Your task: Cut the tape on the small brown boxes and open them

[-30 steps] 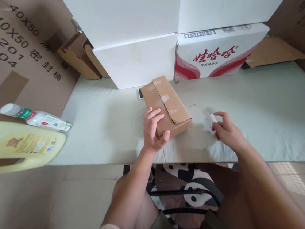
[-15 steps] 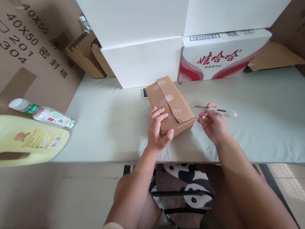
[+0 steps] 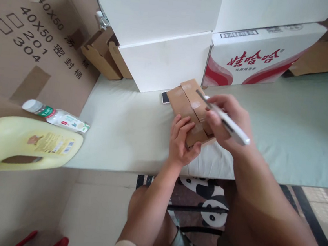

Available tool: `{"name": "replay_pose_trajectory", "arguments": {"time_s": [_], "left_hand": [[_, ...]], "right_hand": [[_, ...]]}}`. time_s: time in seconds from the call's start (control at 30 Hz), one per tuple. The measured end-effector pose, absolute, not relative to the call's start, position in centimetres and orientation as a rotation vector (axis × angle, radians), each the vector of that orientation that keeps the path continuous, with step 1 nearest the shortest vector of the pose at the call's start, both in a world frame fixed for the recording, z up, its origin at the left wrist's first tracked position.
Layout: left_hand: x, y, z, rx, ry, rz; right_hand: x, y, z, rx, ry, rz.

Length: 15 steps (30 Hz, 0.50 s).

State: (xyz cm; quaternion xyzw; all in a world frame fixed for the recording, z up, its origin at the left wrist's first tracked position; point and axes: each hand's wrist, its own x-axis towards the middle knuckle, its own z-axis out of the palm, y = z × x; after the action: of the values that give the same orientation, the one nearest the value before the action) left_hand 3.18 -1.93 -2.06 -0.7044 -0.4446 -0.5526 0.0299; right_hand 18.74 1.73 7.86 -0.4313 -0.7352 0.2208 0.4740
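Note:
A small brown cardboard box with a closed flap and pale tape marks lies tilted on the light green cloth. My left hand grips its near left side, fingers on top and thumb at the near edge. My right hand is closed on a white utility knife, its blade pointing up and left over the box's flap. That hand hides the right part of the box. Whether the blade touches the cardboard I cannot tell.
White boxes and a red-and-white carton stand behind. A phone lies beside the small box. At left are a clear bottle, a yellow jug and a large brown carton. The cloth-covered table has a near edge.
My right hand with the knife has moved left and up, from beside the box to over its flap. My left hand stays on the box. The view has shifted a little.

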Motion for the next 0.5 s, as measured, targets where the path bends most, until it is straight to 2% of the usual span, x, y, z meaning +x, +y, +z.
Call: {"name": "replay_pose_trajectory", "arguments": {"time_s": [0.17, 0.5], "left_hand": [[3.3, -1.9, -2.0, -2.237, -1.379, -1.655], [4.6, -1.5, -1.8, -2.143, -1.321, -1.81]], "right_hand": [[18.1, 2.6, 7.2, -1.177, -2.067, 0.413], [18.9, 2.7, 4.9, -1.0, -1.849, 0.218]]}}
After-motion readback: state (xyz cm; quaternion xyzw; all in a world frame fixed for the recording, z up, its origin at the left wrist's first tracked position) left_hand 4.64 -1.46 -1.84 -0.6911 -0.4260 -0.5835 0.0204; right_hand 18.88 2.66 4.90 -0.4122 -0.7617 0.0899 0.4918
